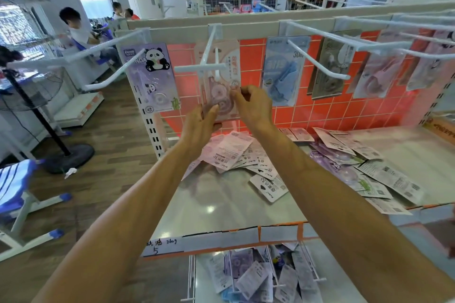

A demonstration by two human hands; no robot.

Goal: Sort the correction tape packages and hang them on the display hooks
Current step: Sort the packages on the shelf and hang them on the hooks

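A pink correction tape package (221,76) hangs on the white display hook (209,56) in front of the orange grid panel. My left hand (200,125) holds its lower left edge, and my right hand (251,105) pinches its right edge. A purple panda package (150,76) hangs on the hook to the left, a blue package (283,71) on the hook to the right. Several loose packages (248,155) lie in a heap on the white shelf (221,204) below.
More hooks (320,61) with hung packages run along the right. Another pile of packages (374,169) lies at the shelf's right. A lower shelf holds more packages (253,275). A fan stand (56,140) and seated people are at the left.
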